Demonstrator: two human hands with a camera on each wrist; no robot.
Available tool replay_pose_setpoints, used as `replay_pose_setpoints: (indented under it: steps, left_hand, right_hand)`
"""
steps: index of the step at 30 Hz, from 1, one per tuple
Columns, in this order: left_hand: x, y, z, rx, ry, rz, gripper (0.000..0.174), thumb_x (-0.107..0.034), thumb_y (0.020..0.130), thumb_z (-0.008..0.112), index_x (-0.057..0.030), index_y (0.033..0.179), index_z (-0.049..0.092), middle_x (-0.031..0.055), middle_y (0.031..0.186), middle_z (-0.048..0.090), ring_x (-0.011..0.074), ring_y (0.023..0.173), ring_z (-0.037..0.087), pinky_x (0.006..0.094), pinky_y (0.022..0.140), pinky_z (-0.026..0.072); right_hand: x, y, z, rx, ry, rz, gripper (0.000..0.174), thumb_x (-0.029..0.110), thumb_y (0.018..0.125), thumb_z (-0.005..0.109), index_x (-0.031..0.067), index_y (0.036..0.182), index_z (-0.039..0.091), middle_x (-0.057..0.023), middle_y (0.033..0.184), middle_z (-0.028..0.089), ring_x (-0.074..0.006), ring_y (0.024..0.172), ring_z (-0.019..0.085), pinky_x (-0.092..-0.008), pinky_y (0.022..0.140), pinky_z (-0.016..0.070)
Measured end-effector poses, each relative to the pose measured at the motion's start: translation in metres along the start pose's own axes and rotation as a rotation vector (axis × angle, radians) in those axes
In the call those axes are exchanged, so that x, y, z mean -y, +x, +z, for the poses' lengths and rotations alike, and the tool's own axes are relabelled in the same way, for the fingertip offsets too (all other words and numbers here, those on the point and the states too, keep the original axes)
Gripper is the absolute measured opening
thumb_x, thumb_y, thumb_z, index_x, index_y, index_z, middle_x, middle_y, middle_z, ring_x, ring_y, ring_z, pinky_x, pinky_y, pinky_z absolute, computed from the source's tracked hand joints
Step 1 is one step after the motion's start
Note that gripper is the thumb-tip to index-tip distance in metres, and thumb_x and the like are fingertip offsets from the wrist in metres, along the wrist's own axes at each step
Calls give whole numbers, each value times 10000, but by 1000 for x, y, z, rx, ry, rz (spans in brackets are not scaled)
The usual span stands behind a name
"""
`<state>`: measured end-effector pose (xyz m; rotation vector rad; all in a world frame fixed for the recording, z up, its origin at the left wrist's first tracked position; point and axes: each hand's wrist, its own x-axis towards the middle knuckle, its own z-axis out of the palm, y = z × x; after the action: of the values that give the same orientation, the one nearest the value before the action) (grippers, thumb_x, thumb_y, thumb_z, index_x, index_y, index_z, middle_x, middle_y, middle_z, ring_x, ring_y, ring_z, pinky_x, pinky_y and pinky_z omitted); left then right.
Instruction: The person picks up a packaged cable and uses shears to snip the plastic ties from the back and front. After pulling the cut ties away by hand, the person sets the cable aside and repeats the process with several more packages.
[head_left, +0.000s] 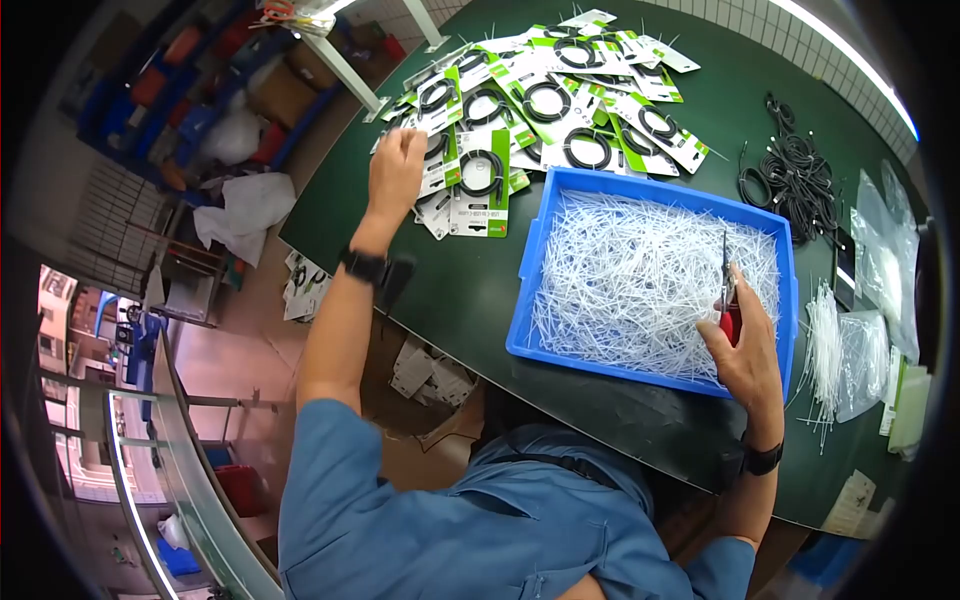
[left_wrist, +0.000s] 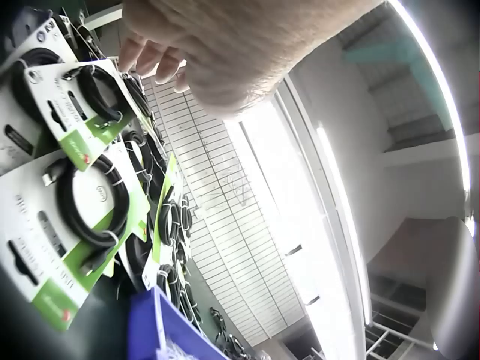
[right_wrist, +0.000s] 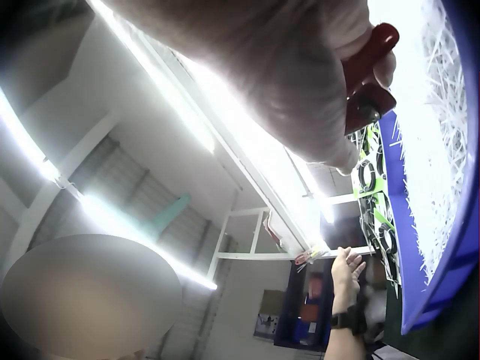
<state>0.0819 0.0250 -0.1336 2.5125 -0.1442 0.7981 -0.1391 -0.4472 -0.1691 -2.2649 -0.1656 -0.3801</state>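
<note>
My left hand (head_left: pixel 397 175) is over the near left side of a pile of carded black cables (head_left: pixel 545 102). Its fingers are loosely bent, and nothing shows in them in the right wrist view. Just below that hand lies a white and green card with a coiled cable (head_left: pixel 480 178). My right hand (head_left: pixel 748 355) grips a red-handled cutting tool (head_left: pixel 731 322), its slim metal end pointing away from me. This hand is over the right side of a blue tray (head_left: pixel 530 262) heaped with thin white cable ties (head_left: pixel 640 280).
Loose black cables (head_left: pixel 795 180) lie beyond the tray's right corner. Clear plastic bags (head_left: pixel 862 365) and a bundle of white ties (head_left: pixel 822 345) lie to the right on the green table (head_left: pixel 425 290). Below the left edge stands a box of cards (head_left: pixel 428 380).
</note>
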Motion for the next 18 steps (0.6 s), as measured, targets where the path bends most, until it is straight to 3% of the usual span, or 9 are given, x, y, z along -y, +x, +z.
replay_pose_setpoints:
  steps: [2, 3, 5, 6, 9, 13, 15, 18]
  left_hand:
    - [-8, 47, 26, 42, -24, -54, 453, -421, 962, 647, 10, 1092, 695, 219, 1055, 706, 394, 1048, 645, 474, 920, 508]
    - [-6, 69, 42, 42, -29, -51, 453, -421, 962, 647, 10, 1092, 695, 219, 1055, 706, 394, 1048, 645, 474, 920, 508]
    - [-1, 98, 69, 15, 296, -54, 566, -479, 894, 722, -2, 1197, 680, 222, 1124, 702, 415, 1174, 612, 477, 1010, 491]
    - [0, 101, 76, 17, 292, -51, 566, -479, 894, 722, -2, 1197, 680, 222, 1124, 702, 415, 1174, 612, 477, 1010, 491]
    - [-3, 110, 97, 146, 486, -121, 723, -525, 818, 786, 1, 1292, 640, 242, 1228, 684, 432, 1298, 548, 474, 1085, 458]
    - [7, 121, 94, 305, 440, -193, 809, -532, 761, 837, 19, 1313, 623, 260, 1287, 669, 419, 1270, 588, 462, 1071, 475]
    - [14, 121, 86, 268, 375, -150, 771, -510, 789, 817, 22, 1313, 621, 263, 1282, 673, 418, 1239, 609, 463, 1051, 485]
    - [15, 116, 70, 190, 230, -60, 697, -467, 847, 778, 27, 1312, 616, 268, 1271, 681, 417, 1179, 651, 463, 1012, 504]
  right_hand:
    - [1, 1, -4, 54, 26, 59, 586, 227, 876, 752, -85, 1338, 573, -189, 967, 666, -322, 874, 650, -369, 852, 518]
    - [-1, 2, -5, 51, 21, 60, 586, 227, 876, 752, -85, 1338, 573, -189, 967, 666, -322, 874, 650, -369, 852, 518]
    - [-4, 4, -6, 63, 45, 89, 538, 190, 895, 719, -50, 1358, 591, -117, 949, 648, -223, 827, 611, -328, 800, 503]
    - [-7, 4, -6, 69, 58, 106, 517, 171, 904, 703, -33, 1368, 599, -82, 940, 639, -173, 803, 592, -307, 774, 495]
    - [-13, 2, -7, 34, 133, 175, 490, 181, 913, 703, -35, 1344, 618, -62, 932, 633, -156, 802, 583, -302, 764, 493]
    - [-13, 3, -14, 79, 187, 192, 495, 207, 929, 703, -42, 1348, 615, -48, 950, 636, -137, 829, 578, -285, 780, 490]
    - [-12, 4, -13, 114, 201, 177, 505, 218, 936, 703, -45, 1357, 609, -46, 960, 640, -132, 842, 578, -278, 791, 489]
    - [-12, 4, -9, 91, 204, 153, 543, 246, 950, 692, -55, 1389, 582, -108, 1042, 671, -192, 918, 613, -305, 871, 493]
